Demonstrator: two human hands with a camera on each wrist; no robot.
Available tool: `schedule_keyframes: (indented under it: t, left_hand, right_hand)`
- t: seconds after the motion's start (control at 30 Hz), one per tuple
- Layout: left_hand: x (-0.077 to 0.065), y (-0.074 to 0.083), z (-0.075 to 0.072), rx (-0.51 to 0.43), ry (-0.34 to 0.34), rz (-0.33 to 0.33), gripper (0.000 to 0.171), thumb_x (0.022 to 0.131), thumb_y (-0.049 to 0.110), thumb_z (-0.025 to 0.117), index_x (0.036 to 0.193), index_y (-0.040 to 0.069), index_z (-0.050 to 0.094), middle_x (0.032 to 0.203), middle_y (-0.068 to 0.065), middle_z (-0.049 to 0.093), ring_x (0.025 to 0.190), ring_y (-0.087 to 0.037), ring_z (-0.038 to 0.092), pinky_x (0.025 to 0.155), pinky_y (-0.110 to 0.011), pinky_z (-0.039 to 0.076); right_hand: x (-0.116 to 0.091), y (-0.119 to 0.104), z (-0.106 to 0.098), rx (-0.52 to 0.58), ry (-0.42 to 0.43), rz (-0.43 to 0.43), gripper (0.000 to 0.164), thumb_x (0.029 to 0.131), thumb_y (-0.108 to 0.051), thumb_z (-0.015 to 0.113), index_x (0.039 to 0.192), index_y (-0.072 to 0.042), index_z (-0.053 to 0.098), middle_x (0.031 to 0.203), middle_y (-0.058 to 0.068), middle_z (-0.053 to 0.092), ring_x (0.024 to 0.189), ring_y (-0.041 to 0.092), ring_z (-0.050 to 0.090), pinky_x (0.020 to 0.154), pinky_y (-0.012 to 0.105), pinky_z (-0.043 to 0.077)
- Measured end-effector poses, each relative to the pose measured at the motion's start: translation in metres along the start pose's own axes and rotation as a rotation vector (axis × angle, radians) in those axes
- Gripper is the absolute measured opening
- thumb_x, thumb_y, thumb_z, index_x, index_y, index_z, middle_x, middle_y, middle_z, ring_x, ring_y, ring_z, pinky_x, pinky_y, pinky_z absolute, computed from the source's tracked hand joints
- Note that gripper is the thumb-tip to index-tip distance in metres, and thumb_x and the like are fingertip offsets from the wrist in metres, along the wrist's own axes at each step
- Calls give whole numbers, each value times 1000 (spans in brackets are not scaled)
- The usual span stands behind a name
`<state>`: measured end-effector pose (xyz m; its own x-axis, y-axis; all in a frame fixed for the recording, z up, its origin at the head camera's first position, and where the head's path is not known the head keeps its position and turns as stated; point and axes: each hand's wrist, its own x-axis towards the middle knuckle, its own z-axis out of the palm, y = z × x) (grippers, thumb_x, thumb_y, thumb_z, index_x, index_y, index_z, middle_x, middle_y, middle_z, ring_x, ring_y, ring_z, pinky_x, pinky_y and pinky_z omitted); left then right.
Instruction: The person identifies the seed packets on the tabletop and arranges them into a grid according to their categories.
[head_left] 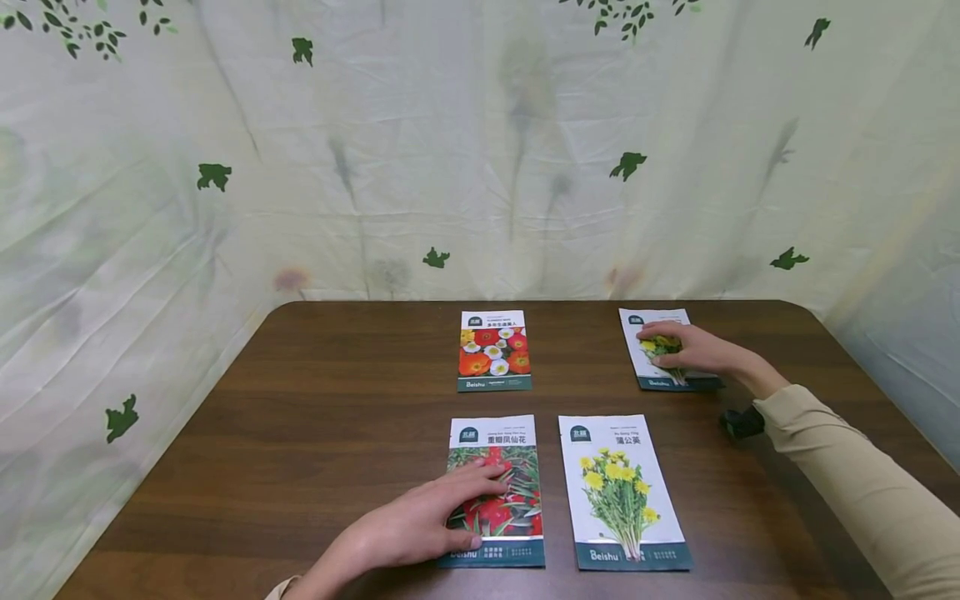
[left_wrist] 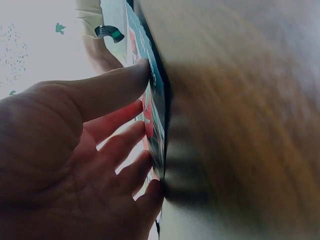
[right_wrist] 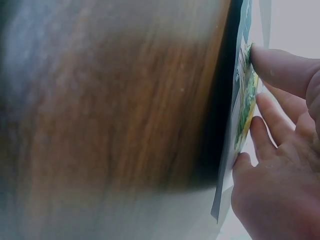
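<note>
My left hand (head_left: 431,515) rests with spread fingertips on a seed packet with red flowers (head_left: 525,508), at the near middle of the table. In the left wrist view the thumb and fingers touch that packet's face. At the far right, my right hand (head_left: 697,348) lies on a seed packet with yellow flowers (head_left: 633,342), covering part of its picture. The right wrist view shows the thumb and fingertips on the face of this packet (right_wrist: 246,100). Beside the red-flower packet lies a larger-looking yellow-flower packet (head_left: 622,492), untouched.
A packet with orange, red and white flowers (head_left: 495,350) lies at the back middle of the dark wooden table (head_left: 322,417). A pale curtain (head_left: 480,150) with leaf prints hangs behind the table. A dark device (head_left: 742,422) sits at the right wrist.
</note>
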<state>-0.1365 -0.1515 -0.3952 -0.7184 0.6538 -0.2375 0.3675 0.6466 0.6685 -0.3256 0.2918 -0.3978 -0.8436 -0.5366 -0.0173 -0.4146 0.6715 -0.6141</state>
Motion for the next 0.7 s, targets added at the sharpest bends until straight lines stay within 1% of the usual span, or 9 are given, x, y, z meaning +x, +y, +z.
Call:
schedule_keyframes:
  t: [0.2, 0.5, 0.7]
  left_hand:
    - [0, 1, -1, -4, -4, -24, 57, 89, 29, 73, 141, 37, 51, 154, 18, 33, 144, -19, 27, 108, -52, 36]
    - [0, 1, 0, 7, 4, -2, 58, 89, 29, 73, 142, 35, 51, 155, 17, 33, 145, -19, 26, 108, -51, 35]
    - [1, 1, 0, -5, -6, -16, 58, 89, 30, 73, 142, 37, 50, 155, 17, 33, 144, -20, 27, 107, -53, 36]
  right_hand:
    - [2, -4, 1, 2, -1, -8, 47, 95, -12, 65, 137, 5, 52, 147, 33, 34, 135, 51, 28, 105, 68, 26]
    - [3, -6, 2, -6, -2, 4, 47, 94, -12, 66, 136, 5, 52, 147, 33, 35, 135, 51, 28, 106, 68, 24]
    - [1, -10, 3, 14, 0, 1, 46, 94, -10, 65, 136, 4, 52, 147, 33, 34, 136, 50, 28, 106, 67, 24]
